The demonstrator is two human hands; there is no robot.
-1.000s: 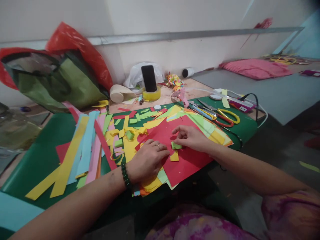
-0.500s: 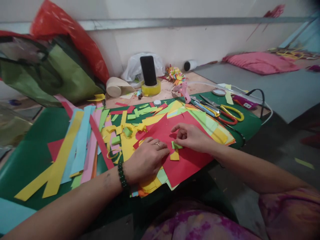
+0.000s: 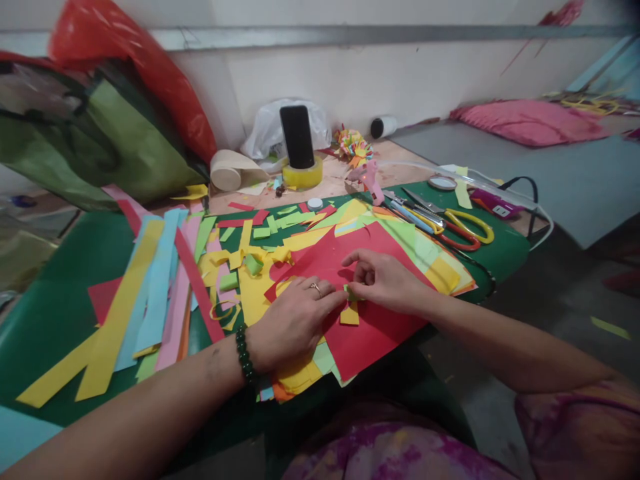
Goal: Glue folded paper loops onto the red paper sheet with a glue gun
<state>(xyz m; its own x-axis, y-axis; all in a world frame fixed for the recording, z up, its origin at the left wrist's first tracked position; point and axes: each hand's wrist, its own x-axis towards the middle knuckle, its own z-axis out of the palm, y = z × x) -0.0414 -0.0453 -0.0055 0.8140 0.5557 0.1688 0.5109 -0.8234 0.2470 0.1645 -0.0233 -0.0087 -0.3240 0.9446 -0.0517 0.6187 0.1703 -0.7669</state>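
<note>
A red paper sheet point(image 3: 373, 333) lies on a stack of coloured papers. On it are a small green piece point(image 3: 354, 293) and, just below, a yellow piece point(image 3: 349, 313). My right hand point(image 3: 383, 280) has its thumb and fingers closed on the green piece, partly covering it. From the left, my left hand point(image 3: 300, 317) rests flat on the papers, fingers extended, with a fingertip at the green piece's left edge. A ring and a dark green bead bracelet are on the left hand and wrist.
Long paper strips point(image 3: 160, 287) lie at the left. Scissors point(image 3: 467, 227), a pink glue gun point(image 3: 369, 179) and a phone point(image 3: 297, 137) on yellow tape point(image 3: 303, 175) stand beyond the sheet. A green bag point(image 3: 125, 143) is at back left.
My left fingertips have reached right to the green piece. My right thumb and fingers have come down over it, covering more of it. The camera view has shifted slightly.
</note>
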